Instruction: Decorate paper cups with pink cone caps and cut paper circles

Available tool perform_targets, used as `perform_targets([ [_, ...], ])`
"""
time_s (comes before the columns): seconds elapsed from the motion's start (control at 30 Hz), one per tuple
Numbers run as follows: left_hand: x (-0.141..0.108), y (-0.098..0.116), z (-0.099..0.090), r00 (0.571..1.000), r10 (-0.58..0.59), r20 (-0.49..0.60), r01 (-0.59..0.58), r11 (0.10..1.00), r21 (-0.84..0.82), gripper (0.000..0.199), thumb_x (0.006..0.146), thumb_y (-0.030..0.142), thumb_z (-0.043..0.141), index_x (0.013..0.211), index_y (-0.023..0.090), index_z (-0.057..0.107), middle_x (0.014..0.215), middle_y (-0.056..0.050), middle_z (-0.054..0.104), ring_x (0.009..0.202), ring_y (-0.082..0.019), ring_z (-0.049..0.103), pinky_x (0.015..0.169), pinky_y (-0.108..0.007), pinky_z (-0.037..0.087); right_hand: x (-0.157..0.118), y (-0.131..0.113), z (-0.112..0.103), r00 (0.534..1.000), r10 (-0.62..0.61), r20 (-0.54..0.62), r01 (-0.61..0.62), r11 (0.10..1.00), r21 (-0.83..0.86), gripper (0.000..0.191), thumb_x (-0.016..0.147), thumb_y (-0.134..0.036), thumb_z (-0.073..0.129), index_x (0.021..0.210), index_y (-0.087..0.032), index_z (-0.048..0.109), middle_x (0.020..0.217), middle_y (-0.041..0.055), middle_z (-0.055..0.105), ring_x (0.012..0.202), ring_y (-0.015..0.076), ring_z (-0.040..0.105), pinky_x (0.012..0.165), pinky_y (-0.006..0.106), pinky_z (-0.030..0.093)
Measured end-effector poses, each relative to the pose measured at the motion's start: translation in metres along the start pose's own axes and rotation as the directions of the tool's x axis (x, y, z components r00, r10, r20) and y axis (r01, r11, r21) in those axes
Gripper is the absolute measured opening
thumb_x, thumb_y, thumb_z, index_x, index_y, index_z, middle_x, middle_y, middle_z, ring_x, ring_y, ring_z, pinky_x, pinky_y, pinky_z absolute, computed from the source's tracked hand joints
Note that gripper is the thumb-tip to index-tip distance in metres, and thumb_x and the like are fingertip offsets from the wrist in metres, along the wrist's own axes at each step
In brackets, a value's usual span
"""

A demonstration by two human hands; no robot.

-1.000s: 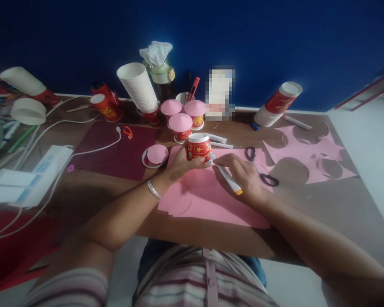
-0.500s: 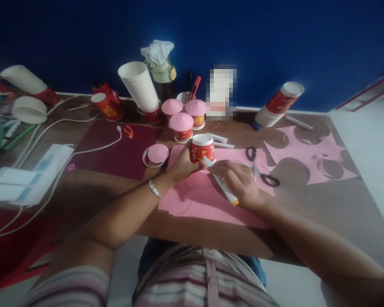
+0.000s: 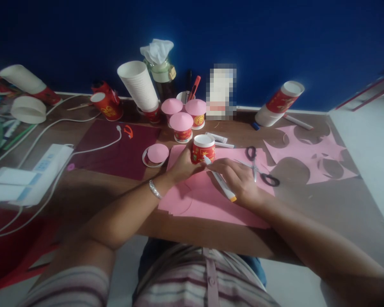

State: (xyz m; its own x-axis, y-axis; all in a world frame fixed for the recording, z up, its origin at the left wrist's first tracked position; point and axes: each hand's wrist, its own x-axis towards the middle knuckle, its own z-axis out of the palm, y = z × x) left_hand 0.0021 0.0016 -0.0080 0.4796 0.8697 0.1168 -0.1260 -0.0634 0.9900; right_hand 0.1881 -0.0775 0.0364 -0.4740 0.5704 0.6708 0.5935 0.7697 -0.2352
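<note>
My left hand [image 3: 184, 164] is wrapped round a red printed paper cup [image 3: 204, 147] with a white top, held above the pink paper sheets [image 3: 192, 200]. In my right hand [image 3: 238, 177] is a white marker [image 3: 224, 187] with a yellow end, its tip at the cup's lower front. Whether the tip touches the cup I cannot tell. Scissors [image 3: 255, 165] with black handles lie just right of my right hand. Behind the cup stand several small red cups topped with pink paper cones [image 3: 181, 123]. A pink disc [image 3: 158, 153] rests on a white ring to the left.
A leaning stack of white cups [image 3: 139, 87] and a bottle [image 3: 161, 74] stand at the back. Cut pink scraps [image 3: 307, 149] and more cups [image 3: 284, 102] are on the right. White cables and a power strip [image 3: 41, 170] cover the left.
The cup has shifted very slightly right in my left hand. The marker's yellow end has risen a little to the left with my right hand.
</note>
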Motion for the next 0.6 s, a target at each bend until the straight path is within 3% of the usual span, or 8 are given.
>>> perform_targets([
  [0.27, -0.002, 0.004, 0.001, 0.991, -0.127, -0.034, 0.123, 0.989, -0.086, 0.07, 0.068, 0.045, 0.089, 0.12, 0.02, 0.051, 0.09, -0.003, 0.068, 0.079, -0.019, 0.069, 0.072, -0.034, 0.061, -0.004, 0.006, 0.001, 0.998, 0.032, -0.048, -0.033, 0.999, -0.037, 0.027, 0.093, -0.004, 0.059, 0.119, -0.013, 0.058, 0.097, 0.0113, 0.072, 0.082, 0.0199, 0.07, 0.064, 0.03, 0.055],
  [0.6, -0.004, 0.012, 0.003, 0.99, -0.138, -0.013, 0.132, 0.967, -0.22, 0.061, 0.066, 0.032, 0.092, 0.113, 0.019, 0.056, 0.097, -0.005, 0.07, 0.089, -0.021, 0.071, 0.078, -0.035, 0.062, -0.001, 0.01, -0.002, 0.995, 0.068, -0.072, -0.07, 0.997, -0.028, 0.023, 0.095, -0.005, 0.058, 0.115, -0.015, 0.058, 0.094, 0.0117, 0.071, 0.081, 0.0206, 0.071, 0.064, 0.031, 0.056],
])
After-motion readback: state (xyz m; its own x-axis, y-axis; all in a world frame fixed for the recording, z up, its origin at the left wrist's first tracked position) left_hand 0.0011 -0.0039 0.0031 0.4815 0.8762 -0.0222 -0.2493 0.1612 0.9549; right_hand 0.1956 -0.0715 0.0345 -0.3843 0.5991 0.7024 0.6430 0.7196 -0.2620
